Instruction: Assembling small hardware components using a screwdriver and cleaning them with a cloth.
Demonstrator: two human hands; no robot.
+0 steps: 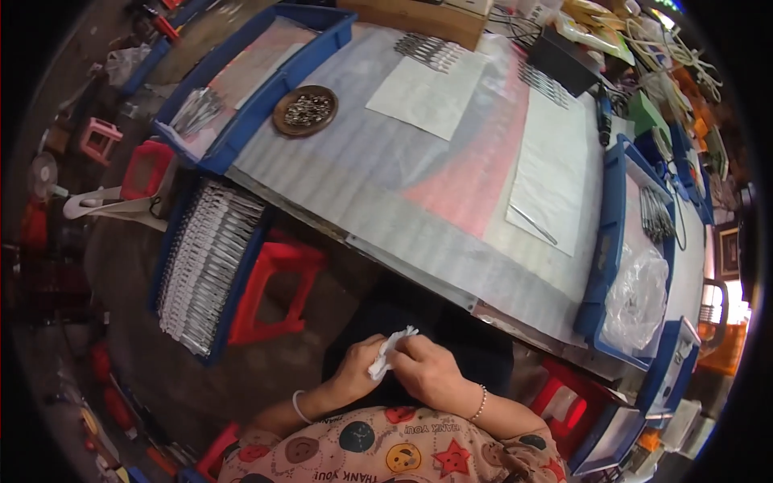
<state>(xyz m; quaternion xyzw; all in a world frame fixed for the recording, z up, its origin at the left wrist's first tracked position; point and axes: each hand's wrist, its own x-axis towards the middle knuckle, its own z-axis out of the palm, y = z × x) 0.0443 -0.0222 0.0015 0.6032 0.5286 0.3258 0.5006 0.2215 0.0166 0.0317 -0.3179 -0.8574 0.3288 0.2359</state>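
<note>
Close to my body, over my lap, both hands meet around a crumpled white cloth (388, 356). My left hand (359, 369) is closed on its left side, and my right hand (428, 372) pinches it from the right with curled fingers. Whether something small is wrapped inside the cloth cannot be made out. Beyond my hands, a slim metal instrument (533, 224) lies on a sheet of white paper (551, 173) on the table. Rows of similar metal instruments (429, 53) rest at the far end of another white sheet (427, 95).
A wooden bowl (280, 121) of small metal parts stands on the table (354, 189). Blue trays flank it left (228, 149) and right (594, 310), both with instruments. A blue bin (216, 342) packed with metal instruments sits by a red stool (282, 258) at left.
</note>
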